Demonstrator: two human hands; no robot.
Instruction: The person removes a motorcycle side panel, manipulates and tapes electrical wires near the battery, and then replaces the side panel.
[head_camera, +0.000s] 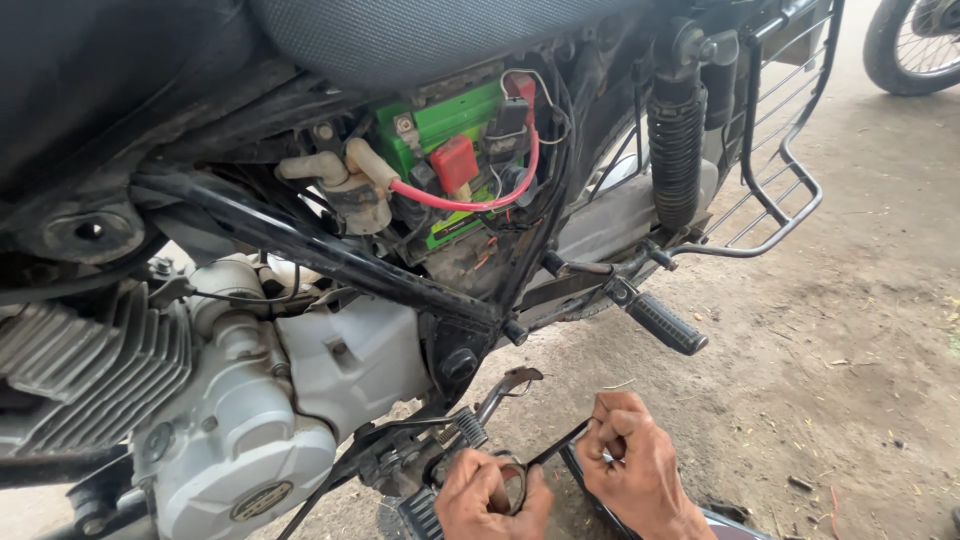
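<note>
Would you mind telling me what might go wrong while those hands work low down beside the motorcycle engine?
1. The left hand and right hand handle a small ring-shaped part over loose dirt ground; if dropped, it could pick up grit or get lost.
2. The hands sit close to the footrest and brake pedal, so knuckles might get knocked.
3. The battery with its red cable is exposed above; a stray metal tool could short it.

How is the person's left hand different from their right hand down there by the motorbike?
The left hand is curled around a small round ring-like part, while the right hand pinches the end of a thin dark strip. The left hand sits lower and nearer the engine; the right hand is further out over the dirt ground. Both are bare and closed on something.
</note>
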